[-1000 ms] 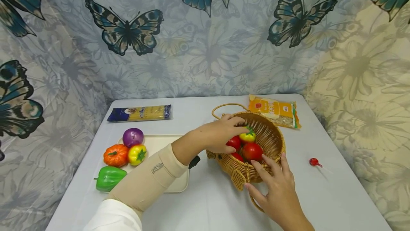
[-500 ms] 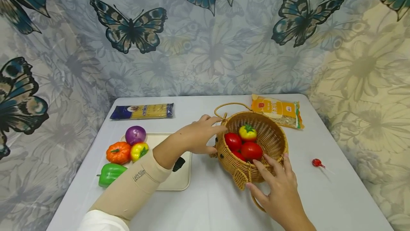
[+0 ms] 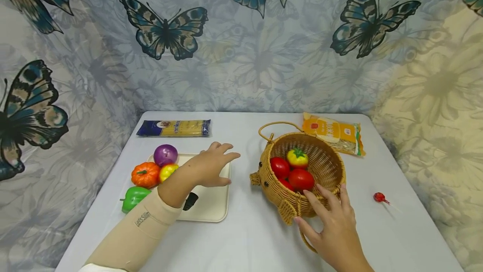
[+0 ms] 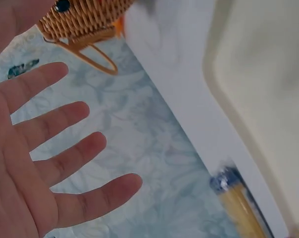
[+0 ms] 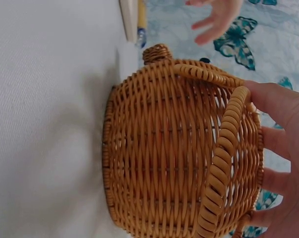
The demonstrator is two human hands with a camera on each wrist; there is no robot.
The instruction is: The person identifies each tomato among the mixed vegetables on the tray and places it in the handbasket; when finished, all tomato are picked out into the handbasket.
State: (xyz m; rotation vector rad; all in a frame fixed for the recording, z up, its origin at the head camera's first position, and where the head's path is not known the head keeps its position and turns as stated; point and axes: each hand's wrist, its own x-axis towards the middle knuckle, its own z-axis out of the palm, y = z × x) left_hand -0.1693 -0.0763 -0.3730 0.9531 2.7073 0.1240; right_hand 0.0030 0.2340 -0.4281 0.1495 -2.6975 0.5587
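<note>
In the head view my left hand (image 3: pixel 213 168) hangs over the cream tray (image 3: pixel 213 207), fingers spread and holding nothing. The left wrist view shows its bare palm. My right hand (image 3: pixel 333 226) holds the near rim of a wicker basket (image 3: pixel 277 196), thumb outside by the looped handle (image 5: pixel 221 158) and fingertips over the edge. Inside the basket lie red tomatoes (image 3: pixel 300 180) and a yellow vegetable with a green top (image 3: pixel 297 158). Around the tray's left side are a purple round vegetable (image 3: pixel 165 155), an orange pumpkin (image 3: pixel 145 175), another yellow vegetable (image 3: pixel 166 172) and a green bell pepper (image 3: pixel 134 199).
A blue and yellow pasta packet (image 3: pixel 174 128) lies at the back left of the white table (image 3: pixel 241 247). Behind the basket is an orange grain bag (image 3: pixel 333 133). A red lollipop (image 3: pixel 379 197) lies to the right. Butterfly-print cloth (image 3: pixel 245 71) hangs behind the table.
My left hand has withdrawn from over the basket, moving left until it is above the tray. The right hand stays at the basket's rim. The head view has shifted slightly.
</note>
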